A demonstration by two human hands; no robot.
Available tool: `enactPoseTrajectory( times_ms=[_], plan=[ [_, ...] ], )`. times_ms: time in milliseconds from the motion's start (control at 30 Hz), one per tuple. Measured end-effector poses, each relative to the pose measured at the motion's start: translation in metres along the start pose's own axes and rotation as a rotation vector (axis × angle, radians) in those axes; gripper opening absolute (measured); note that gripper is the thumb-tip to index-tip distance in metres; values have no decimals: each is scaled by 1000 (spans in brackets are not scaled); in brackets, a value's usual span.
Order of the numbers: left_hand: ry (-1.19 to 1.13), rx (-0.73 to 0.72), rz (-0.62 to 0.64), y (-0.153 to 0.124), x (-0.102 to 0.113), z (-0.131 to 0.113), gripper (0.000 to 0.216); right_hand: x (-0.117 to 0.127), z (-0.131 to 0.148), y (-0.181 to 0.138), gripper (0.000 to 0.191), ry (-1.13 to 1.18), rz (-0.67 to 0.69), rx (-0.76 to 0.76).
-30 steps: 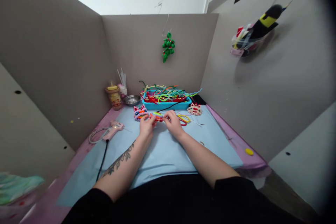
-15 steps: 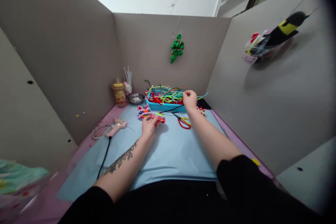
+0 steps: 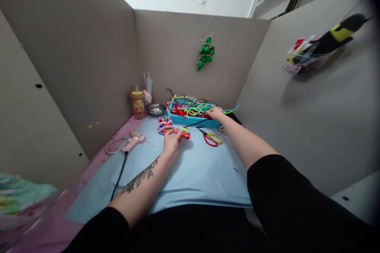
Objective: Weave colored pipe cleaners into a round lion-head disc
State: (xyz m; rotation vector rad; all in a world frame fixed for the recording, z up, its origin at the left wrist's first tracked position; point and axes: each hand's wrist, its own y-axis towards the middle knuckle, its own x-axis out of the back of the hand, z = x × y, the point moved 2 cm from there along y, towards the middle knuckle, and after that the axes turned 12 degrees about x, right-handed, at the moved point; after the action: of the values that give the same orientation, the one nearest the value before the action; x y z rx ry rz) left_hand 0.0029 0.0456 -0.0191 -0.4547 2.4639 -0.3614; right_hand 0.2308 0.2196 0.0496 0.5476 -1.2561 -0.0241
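Pinched in my left hand is a small fuzzy piece in orange, pink and yellow, held just above the blue sheet. Beside it lies a fuzzy animal head with pink pointed ears. My right hand reaches to the right end of a blue basket heaped with pipe cleaners in many colours. Its fingers are closed among them; whatever they grip is hidden. A thin black strand runs between the held piece and the basket's front. Scissors with red and yellow handles lie below my right wrist.
To the left rests a pink glue gun with a dark cord. A metal bowl, a lidded cup and white sticks stand behind. Grey panels enclose three sides. A green ornament and a pouch of tools hang there.
My right hand has lowered from above the basket's edge into the pipe cleaners. My left hand keeps the fuzzy piece in nearly the same place. The whole view has shifted slightly.
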Motion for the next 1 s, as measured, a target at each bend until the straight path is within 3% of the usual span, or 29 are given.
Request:
enactPoseTrajectory(
  times_ms=[233, 400, 567, 700, 800, 833, 867, 933, 1000],
  plan=[
    [-5, 1, -4, 2, 2, 0, 44, 0, 14, -3, 37, -54, -25, 34],
    [-15, -4, 4, 0, 1, -1, 44, -8, 21, -5, 43, -38, 101, 21],
    [-8, -13, 10, 1, 1, -2, 42, 3, 20, -7, 47, 33, -77, -30],
    [6, -18, 15, 3, 1, 0, 44, 22, 24, -14, 18, 16, -226, -10],
    [20, -38, 10, 5, 2, 0, 48, 37, 47, -30, 20, 90, -364, 75],
    [19, -44, 6, 5, 3, -1, 51, 39, 59, -39, 12, 153, -363, 145],
    [18, -49, 0, 5, 3, -2, 54, 40, 73, -50, 7, 240, -324, 204],
    [14, -58, -3, 3, 4, -4, 60, 36, 102, -79, 24, 470, -215, 246],
    [11, -78, 11, -1, 3, -7, 63, 26, 126, -109, 27, 708, -102, 133]
  ],
)
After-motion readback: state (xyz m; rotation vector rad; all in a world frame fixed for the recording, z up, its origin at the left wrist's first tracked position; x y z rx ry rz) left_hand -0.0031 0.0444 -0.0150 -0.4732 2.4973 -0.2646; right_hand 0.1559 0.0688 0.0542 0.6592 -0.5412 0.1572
